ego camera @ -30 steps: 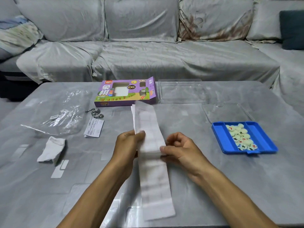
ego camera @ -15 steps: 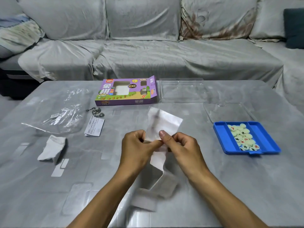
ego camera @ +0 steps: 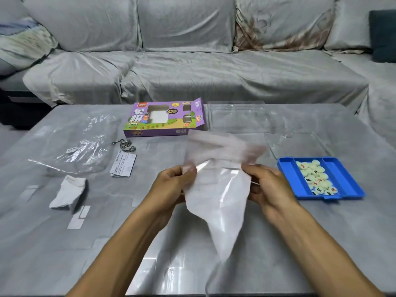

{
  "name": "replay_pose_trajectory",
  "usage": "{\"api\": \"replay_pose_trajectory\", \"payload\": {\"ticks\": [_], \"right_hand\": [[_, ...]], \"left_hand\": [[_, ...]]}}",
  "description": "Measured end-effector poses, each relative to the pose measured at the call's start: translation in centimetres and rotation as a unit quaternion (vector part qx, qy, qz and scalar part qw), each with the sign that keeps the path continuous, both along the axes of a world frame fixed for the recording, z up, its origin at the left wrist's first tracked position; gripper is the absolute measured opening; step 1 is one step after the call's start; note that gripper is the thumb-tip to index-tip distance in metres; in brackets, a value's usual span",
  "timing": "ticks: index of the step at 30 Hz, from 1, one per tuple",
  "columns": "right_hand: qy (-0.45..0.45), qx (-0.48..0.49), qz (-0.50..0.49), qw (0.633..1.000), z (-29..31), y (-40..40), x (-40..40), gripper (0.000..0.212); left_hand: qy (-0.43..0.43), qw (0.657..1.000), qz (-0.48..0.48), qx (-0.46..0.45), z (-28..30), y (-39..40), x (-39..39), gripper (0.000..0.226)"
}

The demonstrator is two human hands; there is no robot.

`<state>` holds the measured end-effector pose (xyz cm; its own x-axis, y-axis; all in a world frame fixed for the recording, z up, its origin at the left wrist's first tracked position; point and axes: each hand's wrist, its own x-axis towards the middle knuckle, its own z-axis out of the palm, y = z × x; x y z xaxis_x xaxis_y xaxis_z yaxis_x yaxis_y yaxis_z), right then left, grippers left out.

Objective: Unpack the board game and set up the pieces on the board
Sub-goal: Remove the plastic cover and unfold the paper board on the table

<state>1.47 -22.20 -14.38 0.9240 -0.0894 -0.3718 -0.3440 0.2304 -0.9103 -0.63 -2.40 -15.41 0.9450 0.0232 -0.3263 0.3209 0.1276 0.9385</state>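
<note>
Mid-unfold, both hands held the paper board sheet (ego camera: 216, 189) up in front of the person, above the grey surface (ego camera: 64, 243). Left hand (ego camera: 171, 185) pinched the sheet's upper left corner, fingers curled onto it. Right hand (ego camera: 267, 183) gripped the upper right edge, fingers curled around it. Sheet was blurred and part-folded: top flap leaned away toward the far side, lower part hung down to a narrow tip near the person's edge of the surface. So its long axis ran near-to-far, while the hands sat at either side of its upper part, about level with each other. Neither hand was clearly nearer to it.

Pieces (ego camera: 317, 179) sat heaped in the middle compartment of the blue tray (ego camera: 287, 168), just beside the right hand, on its outer side. That hand looked best placed to reach them once the sheet lies flat. Judgement: board not yet laid out, no pieces placed, task early.

Purple game box (ego camera: 162, 118) lay open at the far side, clear plastic tray (ego camera: 237, 116) next to it. Left of the hands: plastic bag (ego camera: 75, 146), small metal puzzle (ego camera: 124, 143), printed leaflet (ego camera: 123, 165), crumpled white paper (ego camera: 68, 191). Grey sofa (ego camera: 192, 61) behind.
</note>
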Motion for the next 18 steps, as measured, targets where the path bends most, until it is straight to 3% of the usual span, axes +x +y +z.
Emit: {"api": "replay_pose_trajectory", "payload": {"ticks": [7,11,13,14,16,17,18], "right_hand": [[0.031,-0.106,0.135,0.985,-1.0,1.8,-1.8,0.011],[0.046,-0.093,0.154,0.983,-0.7,0.0,-0.7,0.025],[0.055,-0.079,0.18,0.979,-0.9,-0.5,-0.5,0.025],[0.053,-0.079,0.179,0.979,-1.2,-0.5,-0.5,0.023],[0.042,-0.1,0.155,0.982,-1.9,0.0,-0.5,0.024],[0.037,-0.109,0.138,0.984,-2.3,0.3,-0.6,0.025],[0.036,-0.114,0.123,0.985,-2.7,0.6,-0.5,0.027]], "left_hand": [[-0.046,0.981,0.133,0.135,-1.6,-0.5,0.6,0.019],[-0.037,0.981,0.155,0.108,-2.0,0.3,1.3,0.016],[-0.038,0.967,0.159,0.193,-2.2,0.6,1.4,0.02],[-0.056,0.94,0.154,0.3,-2.2,0.6,1.2,0.031],[-0.18,0.832,0.124,0.511,-1.8,0.2,0.5,0.047],[-0.253,0.792,0.095,0.548,-1.6,-0.2,0.2,0.047],[-0.284,0.789,0.045,0.544,-1.4,-0.8,-0.3,0.041]]}}
